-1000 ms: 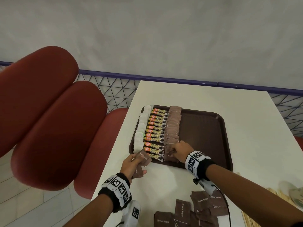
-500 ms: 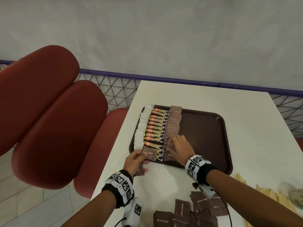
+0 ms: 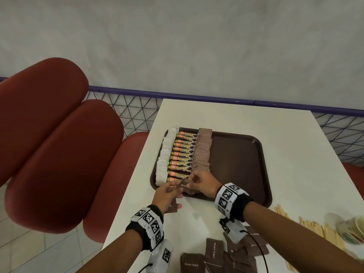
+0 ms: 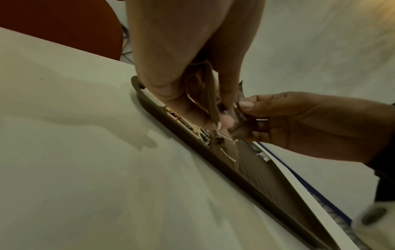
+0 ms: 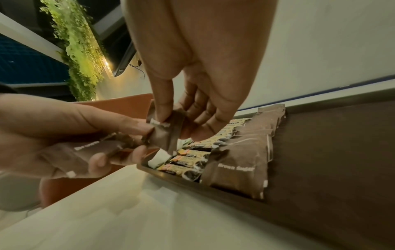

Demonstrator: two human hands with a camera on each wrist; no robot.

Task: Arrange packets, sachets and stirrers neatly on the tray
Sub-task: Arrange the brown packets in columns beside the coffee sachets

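The right hand pinches one brown sugar sachet just over the tray's near edge — the left hand grips a spare bunch. Pulled carelessly, it could drag spares loose or nudge the finished row.

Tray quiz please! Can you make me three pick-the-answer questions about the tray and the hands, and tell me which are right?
1. Where are the wooden stirrers?
A on the tray
B on the table, right of the tray
C in the left hand

2. What colour is the tray?
A dark brown
B white
C blue

3. What is the right hand doing?
A lying flat
B pinching a brown sugar sachet
C holding a cup

Answers: B, they lie on the table; A, its bare part is dark brown; B, thumb and finger pinch the sachet.
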